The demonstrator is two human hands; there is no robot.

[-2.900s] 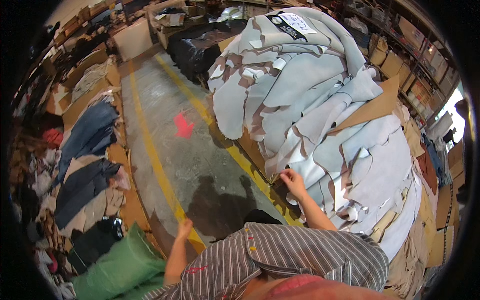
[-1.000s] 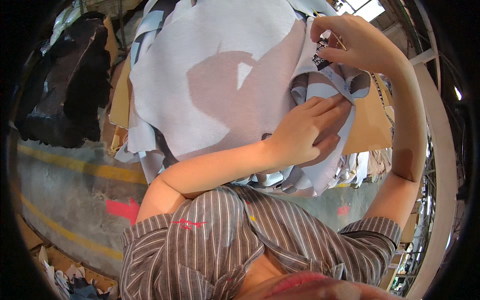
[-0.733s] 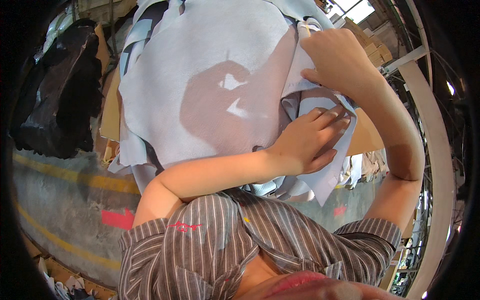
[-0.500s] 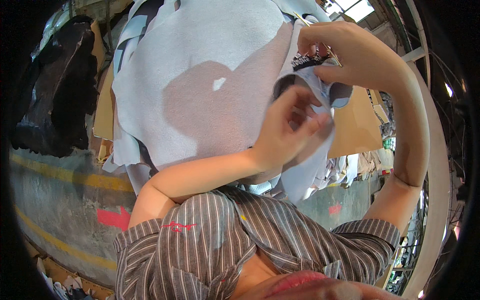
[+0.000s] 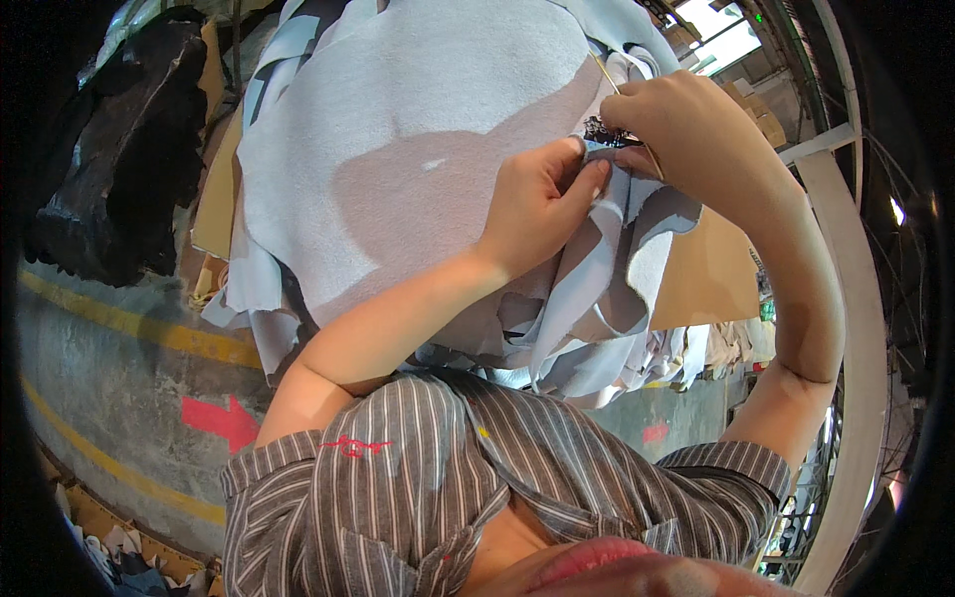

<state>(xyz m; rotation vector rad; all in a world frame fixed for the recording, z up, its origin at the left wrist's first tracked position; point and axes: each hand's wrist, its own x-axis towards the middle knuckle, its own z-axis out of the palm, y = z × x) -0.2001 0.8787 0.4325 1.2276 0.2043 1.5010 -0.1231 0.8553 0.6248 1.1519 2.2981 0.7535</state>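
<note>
A large pale grey sheet of leather or suede (image 5: 438, 90) is spread over a heap in front of me, its right edge gathered up in folds. My left hand (image 5: 542, 199) pinches that lifted edge between thumb and fingers. Close beside it, my right hand (image 5: 662, 124) is bent over the same edge, its thumb against the material. A thin yellowish stick (image 5: 604, 72) runs through the right hand's fingers, showing above and below them. A small black-and-white patterned piece (image 5: 600, 131) sits under the right fingers; its kind cannot be made out.
A black bundle (image 5: 114, 149) stands at the far left beside brown cardboard (image 5: 217, 204). More cardboard (image 5: 708, 274) and hanging scraps (image 5: 701, 348) are at the right. The grey floor bears yellow lines (image 5: 129, 320) and a red arrow (image 5: 221, 422). A pale beam (image 5: 851, 328) rises at far right.
My left hand has moved up and left and now pinches the sheet's edge. The right hand has lowered slightly. The sheet's folded edge hangs more loosely below the hands.
</note>
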